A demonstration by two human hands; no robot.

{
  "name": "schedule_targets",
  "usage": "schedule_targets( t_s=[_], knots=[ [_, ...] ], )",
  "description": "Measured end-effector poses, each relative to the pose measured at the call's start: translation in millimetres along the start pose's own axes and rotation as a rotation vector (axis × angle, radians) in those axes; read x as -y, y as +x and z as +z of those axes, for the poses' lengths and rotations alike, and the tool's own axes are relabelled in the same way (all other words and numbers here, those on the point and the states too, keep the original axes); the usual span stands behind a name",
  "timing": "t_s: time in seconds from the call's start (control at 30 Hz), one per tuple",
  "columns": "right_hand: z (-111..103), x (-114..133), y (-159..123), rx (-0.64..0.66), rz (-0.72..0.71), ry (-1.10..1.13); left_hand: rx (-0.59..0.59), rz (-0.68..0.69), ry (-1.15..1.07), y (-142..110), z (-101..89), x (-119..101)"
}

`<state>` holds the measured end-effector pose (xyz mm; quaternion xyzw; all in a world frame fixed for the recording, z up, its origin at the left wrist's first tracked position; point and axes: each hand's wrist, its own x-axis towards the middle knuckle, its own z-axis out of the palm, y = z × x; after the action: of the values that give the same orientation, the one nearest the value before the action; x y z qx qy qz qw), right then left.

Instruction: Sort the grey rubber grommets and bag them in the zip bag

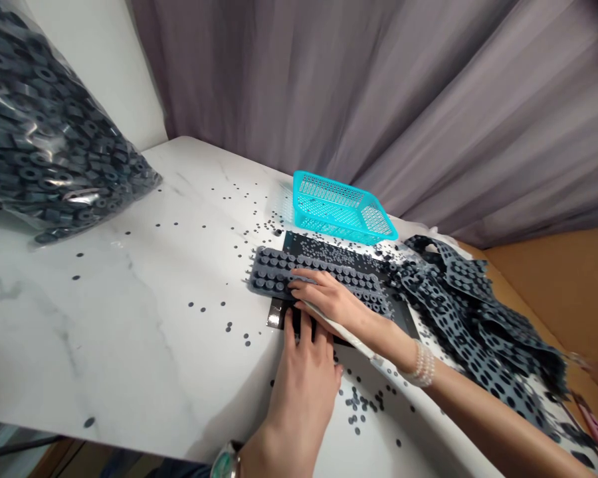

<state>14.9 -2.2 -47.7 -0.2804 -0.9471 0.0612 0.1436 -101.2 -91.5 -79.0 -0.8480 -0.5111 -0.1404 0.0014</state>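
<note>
A dark grey rubber sheet (274, 271) with rows of round, ring-like parts lies on a black board (403, 318). My right hand (329, 299) rests over its near middle, fingers curled around a pale, slim stick-like tool (351, 337). The working end of that tool is hidden beneath the fingers. Closer to me, my left hand (303, 378) lies palm down, its fingers stretched out at the sheet's near edge and over the board. Small dark discs (361, 401) are strewn around both hands.
A turquoise plastic basket (346, 229) stands behind the board. On the left is a clear bag (70, 153) full of dark rubber rings. Perforated grey sheets (483, 332) are heaped at right. More discs dot the white marbled table (144, 358); a grey curtain (329, 86) hangs behind.
</note>
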Motion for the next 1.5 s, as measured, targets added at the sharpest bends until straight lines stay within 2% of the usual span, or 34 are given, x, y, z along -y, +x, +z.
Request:
schedule_targets(
  t_s=[0.13,0.23,0.3,0.4,0.47,0.67,0.87,1.13,1.23,1.33,1.4,1.5],
  knots=[
    [-5.3,-3.0,4.3,-0.135,0.033,0.026,0.024,0.009,-0.014,1.1,-1.9,1.0],
    [-17.8,-7.0,12.0,-0.322,0.136,0.026,0.057,0.027,0.002,2.2,-2.8,1.4],
    [-26.3,-10.1,18.8,-0.38,0.224,0.027,0.071,0.036,0.008,2.3,-3.6,1.7],
    [-31.9,-13.7,26.1,-0.321,0.312,0.02,0.072,0.034,0.02,1.7,-4.4,2.4],
    [-29.7,-13.7,26.6,-0.251,0.321,0.03,0.067,0.038,0.026,1.3,-4.1,2.7],
    [-15.1,-1.6,18.9,-0.023,0.241,0.184,0.014,-0.001,0.013,1.2,0.9,0.8],
    [-8.5,0.0,22.4,0.032,0.189,0.132,-0.006,-0.018,-0.006,0.8,1.2,-0.5],
    [4.1,-7.6,25.9,-0.007,0.05,-0.008,0.033,-0.011,-0.058,1.9,-0.9,-0.1],
    [-4.5,-10.1,31.4,-0.161,0.067,-0.023,0.045,-0.006,-0.057,2.5,-1.6,0.0],
    [-17.7,-12.7,36.9,-0.334,0.167,-0.007,0.053,0.01,-0.039,2.6,-2.2,0.7],
    [-22.6,-13.4,38.3,-0.333,0.215,0.005,0.065,0.014,-0.03,2.4,-2.3,1.3],
    [-20.6,-11.4,34.5,-0.222,0.217,0.034,0.074,0.02,-0.026,2.4,-1.9,1.7]
  ],
)
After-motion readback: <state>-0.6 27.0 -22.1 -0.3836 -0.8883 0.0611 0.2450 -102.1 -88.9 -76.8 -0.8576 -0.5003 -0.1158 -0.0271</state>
